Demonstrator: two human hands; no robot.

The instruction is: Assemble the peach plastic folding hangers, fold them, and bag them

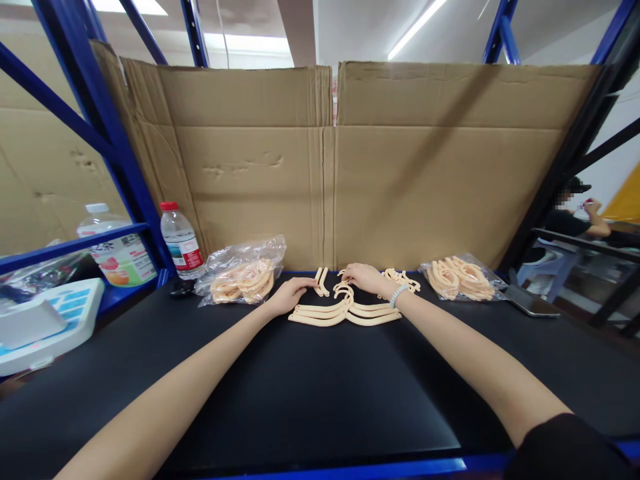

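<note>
Several cream plastic hanger arms (320,321) lie spread in curved rows on the black table, left and right of a central column of hanger hooks (344,291). My left hand (291,295) rests at the left, fingers stretched toward two short loose hanger arms (321,283), its fingertips at their edge. Above the column, my right hand (364,277) has its fingers bent down and pinched on a hanger hook, which they partly cover. A pile of small cream pieces (404,280) lies just behind the right hand. A beaded bracelet circles the right wrist.
Clear plastic bags of cream parts lie left (245,280) and right (457,278). A red-capped water bottle (181,243), a larger bottle (123,253) and a white-blue device (55,323) stand left. A phone (533,302) lies right. Cardboard (425,173) backs the table; a person sits beyond.
</note>
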